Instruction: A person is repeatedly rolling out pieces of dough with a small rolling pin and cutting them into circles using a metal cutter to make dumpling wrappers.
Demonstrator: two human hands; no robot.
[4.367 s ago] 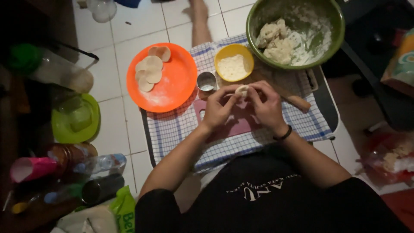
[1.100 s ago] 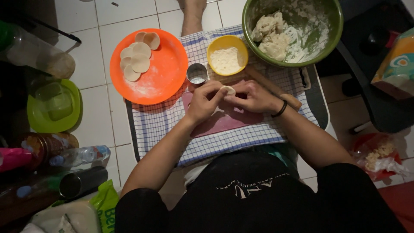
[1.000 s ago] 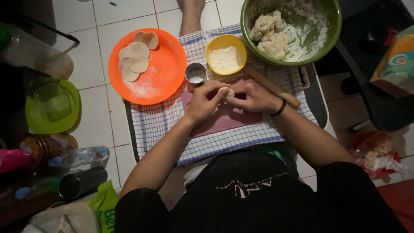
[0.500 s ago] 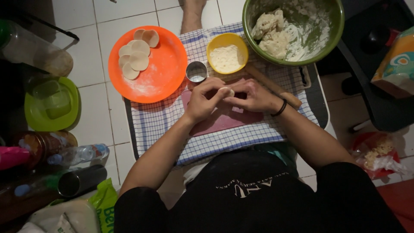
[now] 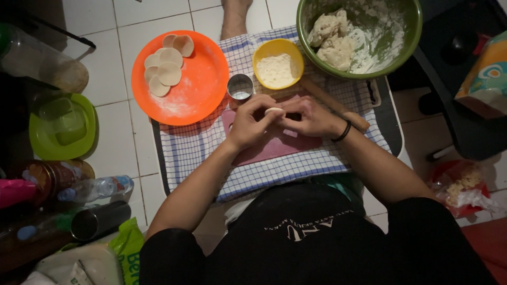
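Head view, hands: the left hand (image 5: 248, 122) and right hand (image 5: 311, 117) were both curled narrow, fingertips pinching one small pale round piece of dough (image 5: 273, 110) between them.
Head view, dough place: held just above the dull red cutting board (image 5: 274, 150), near its far edge, on the blue-and-white checked cloth (image 5: 195, 153).
Head view, change: against the frames of the last second, the hands sat in the same spot over the board; only the fingers had closed a little tighter on the dough. The orange round plastic plate (image 5: 203, 97) carried the same stack of flat dough discs (image 5: 166, 71).
Head view, meaning: shaping of this piece looked unfinished; nothing new had reached the plate.
Head view, around: small metal ring cutter (image 5: 240, 86) at the board's far left corner; yellow bowl of flour (image 5: 278, 63) and wooden rolling pin (image 5: 338, 105) beyond; green mixing bowl (image 5: 409, 39) of raw dough at the cloth's far right corner.
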